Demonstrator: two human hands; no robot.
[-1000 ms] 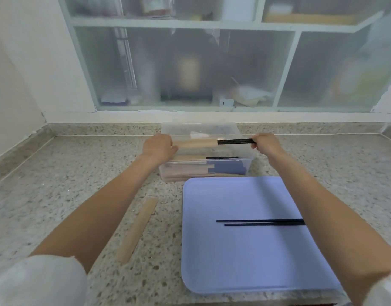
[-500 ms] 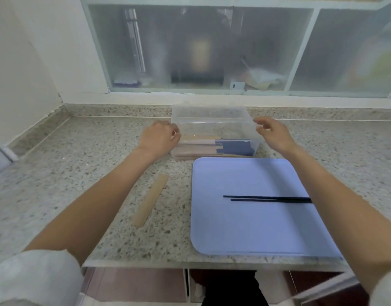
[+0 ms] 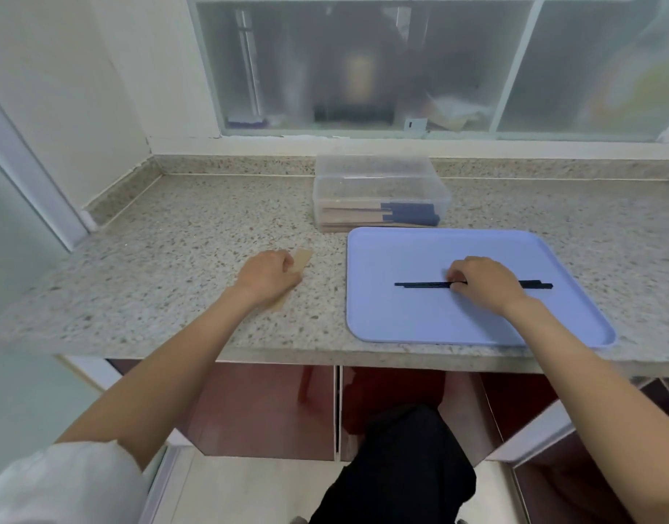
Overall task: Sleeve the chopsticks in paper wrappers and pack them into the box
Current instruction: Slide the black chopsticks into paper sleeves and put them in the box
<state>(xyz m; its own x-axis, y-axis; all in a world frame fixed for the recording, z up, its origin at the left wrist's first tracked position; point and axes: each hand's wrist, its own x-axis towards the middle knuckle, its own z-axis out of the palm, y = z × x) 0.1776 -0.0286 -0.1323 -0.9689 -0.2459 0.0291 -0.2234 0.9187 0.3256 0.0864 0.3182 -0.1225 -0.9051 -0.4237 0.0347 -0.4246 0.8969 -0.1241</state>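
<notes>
Several sleeved pairs already lie in the clear box at the far tabletop. One pair remains: right hand pinches black chopsticks on the blue tray; left hand grips the paper wrapper.

No legible text, label, brand, number or sign anywhere in view. Paper wrappers in the box show plain tan and dark blue, unprinted as far as can be seen. Items behind the frosted window too blurred to read.
</notes>
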